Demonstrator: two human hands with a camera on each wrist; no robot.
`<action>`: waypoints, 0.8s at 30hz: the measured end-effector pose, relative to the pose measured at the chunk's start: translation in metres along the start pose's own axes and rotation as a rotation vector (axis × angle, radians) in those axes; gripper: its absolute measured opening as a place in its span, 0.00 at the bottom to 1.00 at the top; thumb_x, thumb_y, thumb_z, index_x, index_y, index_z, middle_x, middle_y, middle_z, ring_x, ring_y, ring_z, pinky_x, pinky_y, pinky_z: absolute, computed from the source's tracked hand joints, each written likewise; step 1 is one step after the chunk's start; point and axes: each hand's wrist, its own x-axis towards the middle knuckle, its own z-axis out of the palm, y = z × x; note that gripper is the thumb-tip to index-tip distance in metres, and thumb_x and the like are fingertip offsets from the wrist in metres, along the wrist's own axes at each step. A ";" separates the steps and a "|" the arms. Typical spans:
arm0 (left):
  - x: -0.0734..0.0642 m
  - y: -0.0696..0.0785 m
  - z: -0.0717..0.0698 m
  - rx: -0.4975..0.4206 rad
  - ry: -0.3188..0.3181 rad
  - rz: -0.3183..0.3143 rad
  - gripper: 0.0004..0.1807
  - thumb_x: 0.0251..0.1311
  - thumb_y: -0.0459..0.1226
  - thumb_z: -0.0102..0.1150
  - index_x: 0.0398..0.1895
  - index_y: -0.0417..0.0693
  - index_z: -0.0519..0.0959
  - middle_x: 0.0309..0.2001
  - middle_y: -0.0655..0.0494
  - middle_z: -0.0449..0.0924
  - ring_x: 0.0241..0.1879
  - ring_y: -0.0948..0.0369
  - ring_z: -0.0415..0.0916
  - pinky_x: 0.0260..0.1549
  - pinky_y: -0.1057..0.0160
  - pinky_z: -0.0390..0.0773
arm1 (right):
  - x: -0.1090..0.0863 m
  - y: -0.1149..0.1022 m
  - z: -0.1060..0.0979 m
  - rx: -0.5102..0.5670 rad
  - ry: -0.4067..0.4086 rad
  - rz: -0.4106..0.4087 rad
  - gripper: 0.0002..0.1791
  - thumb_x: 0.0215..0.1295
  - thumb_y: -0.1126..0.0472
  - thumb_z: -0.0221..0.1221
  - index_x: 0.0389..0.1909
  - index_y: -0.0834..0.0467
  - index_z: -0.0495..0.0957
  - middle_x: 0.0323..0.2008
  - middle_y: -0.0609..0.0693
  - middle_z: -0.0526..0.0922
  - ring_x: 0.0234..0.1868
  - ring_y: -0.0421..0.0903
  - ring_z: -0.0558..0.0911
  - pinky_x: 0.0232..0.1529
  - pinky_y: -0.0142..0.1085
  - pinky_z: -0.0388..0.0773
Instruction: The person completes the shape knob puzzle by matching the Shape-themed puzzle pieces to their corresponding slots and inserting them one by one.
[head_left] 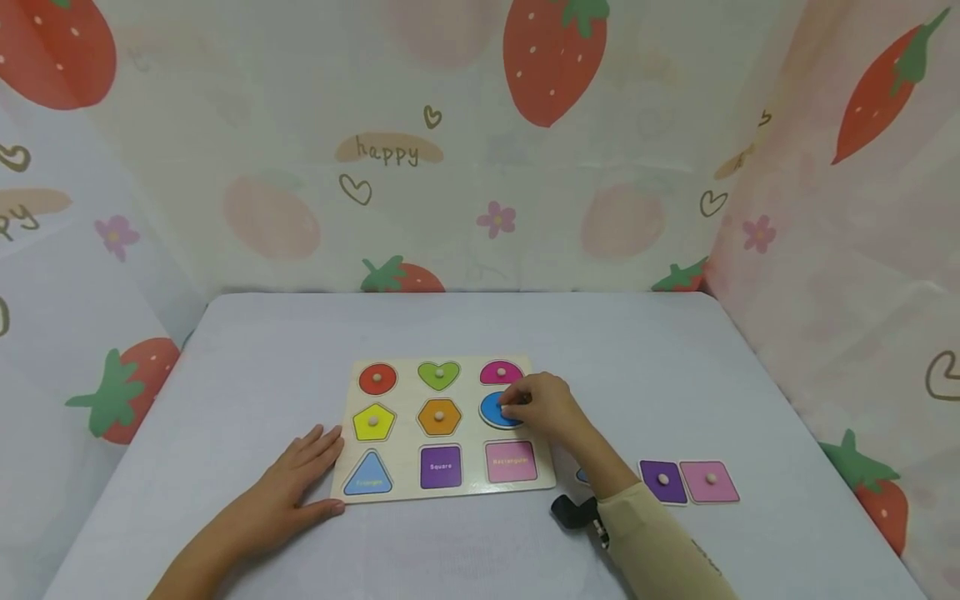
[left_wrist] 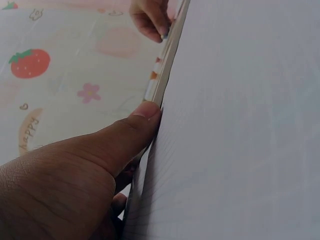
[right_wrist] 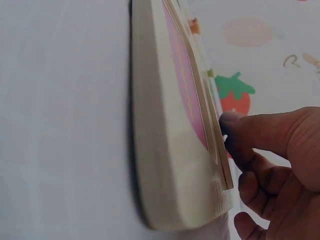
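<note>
A wooden shape puzzle board [head_left: 472, 479] lies flat on the table. My right hand [head_left: 546, 407] pinches the small knob of a blue oval piece [head_left: 491, 409] at the board's right side, in the middle row. That piece overlaps its slot, and my fingers cover part of it. At the board's left edge rests my left hand [head_left: 296, 479], fingers extended and thumb spread near the lower corner. In the left wrist view its thumb [left_wrist: 146, 111] touches the board's edge. Red circle [head_left: 377, 387], green heart, magenta half-circle, yellow pentagon and orange hexagon pieces sit in the board.
The bottom row shows labelled recesses: blue triangle [head_left: 367, 477], purple square [head_left: 441, 479] and pink rectangle [head_left: 512, 471]. Right of the board lie a purple piece [head_left: 673, 492] and a pink piece [head_left: 716, 492]. A blue piece [head_left: 581, 476] is mostly hidden behind my right wrist.
</note>
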 end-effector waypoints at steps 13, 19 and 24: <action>-0.004 -0.002 -0.001 -0.007 0.024 0.039 0.50 0.59 0.62 0.67 0.79 0.47 0.63 0.81 0.54 0.54 0.82 0.45 0.42 0.68 0.83 0.23 | 0.001 -0.001 0.004 0.008 -0.008 -0.010 0.04 0.62 0.58 0.72 0.38 0.50 0.90 0.35 0.42 0.86 0.43 0.44 0.80 0.50 0.38 0.84; -0.003 -0.003 0.000 0.001 0.030 0.036 0.50 0.58 0.61 0.68 0.79 0.48 0.63 0.81 0.55 0.55 0.82 0.46 0.43 0.67 0.85 0.23 | 0.001 -0.002 0.003 0.004 -0.017 0.007 0.06 0.62 0.57 0.72 0.39 0.49 0.90 0.36 0.42 0.86 0.44 0.44 0.80 0.50 0.38 0.84; -0.001 -0.003 0.001 -0.010 -0.003 0.003 0.51 0.58 0.62 0.67 0.80 0.51 0.61 0.82 0.58 0.53 0.82 0.48 0.40 0.71 0.80 0.24 | -0.001 -0.004 -0.003 -0.039 -0.055 0.026 0.07 0.62 0.58 0.72 0.41 0.49 0.89 0.37 0.42 0.85 0.45 0.45 0.79 0.50 0.38 0.83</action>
